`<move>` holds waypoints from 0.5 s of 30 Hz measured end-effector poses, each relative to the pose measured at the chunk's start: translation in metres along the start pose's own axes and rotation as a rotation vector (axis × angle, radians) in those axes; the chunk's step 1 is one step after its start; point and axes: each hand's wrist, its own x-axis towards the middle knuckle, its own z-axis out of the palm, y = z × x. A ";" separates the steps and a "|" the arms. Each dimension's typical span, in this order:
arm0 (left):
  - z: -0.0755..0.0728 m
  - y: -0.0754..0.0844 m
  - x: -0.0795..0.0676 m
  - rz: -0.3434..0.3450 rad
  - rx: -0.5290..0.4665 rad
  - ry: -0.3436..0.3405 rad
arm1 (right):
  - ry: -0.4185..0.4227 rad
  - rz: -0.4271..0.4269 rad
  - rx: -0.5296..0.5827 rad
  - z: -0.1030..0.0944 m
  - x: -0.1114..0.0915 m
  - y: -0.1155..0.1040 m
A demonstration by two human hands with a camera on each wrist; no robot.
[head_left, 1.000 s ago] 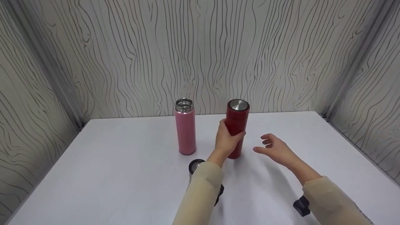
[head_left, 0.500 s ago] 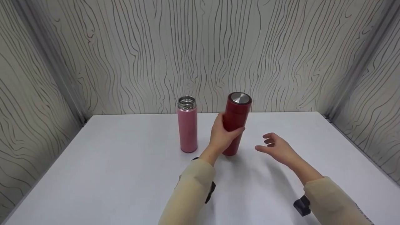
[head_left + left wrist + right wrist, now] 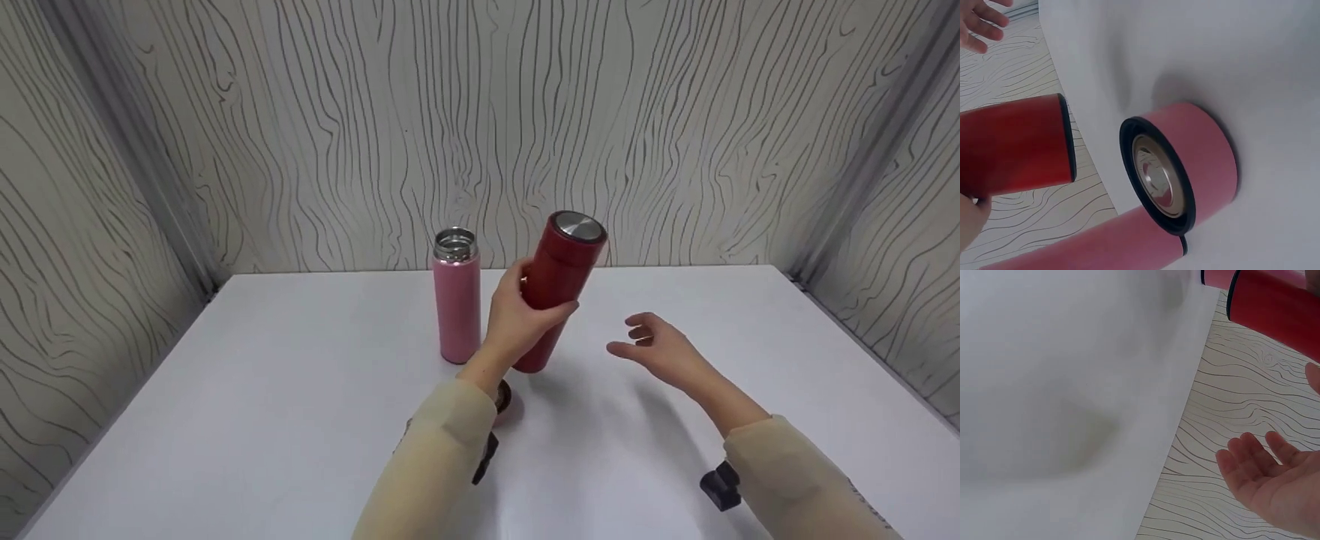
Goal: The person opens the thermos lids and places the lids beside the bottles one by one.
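My left hand (image 3: 517, 315) grips a red thermos bottle (image 3: 559, 277) round its middle, its silver-topped lid up and its body tilted to the right. In the left wrist view the base of the red bottle shows apart from the table. To the right, my right hand (image 3: 660, 352) hovers with loosely bent fingers and holds nothing. A pink thermos bottle (image 3: 457, 311) stands upright with its steel mouth uncovered, left of the red one. Its pink lid (image 3: 1202, 163) lies on the table with the hollow side up, mostly hidden behind my left wrist in the head view.
The white table (image 3: 262, 420) ends at a wood-grain patterned wall (image 3: 360, 135) at the back, with similar walls on both sides. Dark wrist camera mounts (image 3: 721, 486) stick out from under the sleeves.
The red bottle has risen and shifted slightly left in my left hand, its base swinging left so that it tilts more. My right hand has hardly moved.
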 end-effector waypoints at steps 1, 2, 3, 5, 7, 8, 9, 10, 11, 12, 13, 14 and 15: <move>-0.001 0.000 0.000 0.001 0.005 -0.002 | -0.001 0.003 0.000 0.000 0.000 -0.001; -0.003 -0.001 0.000 0.001 0.011 -0.003 | -0.004 0.005 0.000 0.001 0.001 -0.001; -0.004 -0.001 -0.001 0.001 0.019 -0.002 | -0.007 0.008 0.001 0.001 0.001 -0.002; -0.007 -0.002 -0.002 0.000 0.030 -0.001 | -0.011 0.015 0.006 0.001 0.001 -0.004; -0.010 -0.002 -0.003 -0.005 0.040 -0.004 | -0.014 0.020 0.013 0.002 0.002 -0.005; -0.011 -0.003 -0.004 -0.005 0.045 -0.006 | -0.015 0.019 0.017 0.002 0.002 -0.005; -0.012 -0.003 -0.005 -0.005 0.051 -0.009 | -0.016 0.020 0.021 0.002 0.002 -0.005; -0.014 -0.003 -0.006 -0.003 0.055 -0.013 | -0.016 0.021 0.025 0.002 0.002 -0.005; -0.015 -0.004 -0.006 0.001 0.057 -0.016 | -0.017 0.020 0.028 0.002 0.003 -0.006; -0.016 -0.004 -0.007 0.005 0.063 -0.019 | -0.018 0.018 0.032 0.002 0.003 -0.006; -0.017 -0.005 -0.008 0.010 0.070 -0.020 | -0.018 0.017 0.036 0.002 0.003 -0.006; -0.018 -0.005 -0.009 0.013 0.078 -0.020 | -0.018 0.016 0.043 0.002 0.003 -0.006; -0.019 -0.005 -0.009 0.014 0.090 -0.019 | -0.020 0.015 0.053 0.002 0.004 -0.007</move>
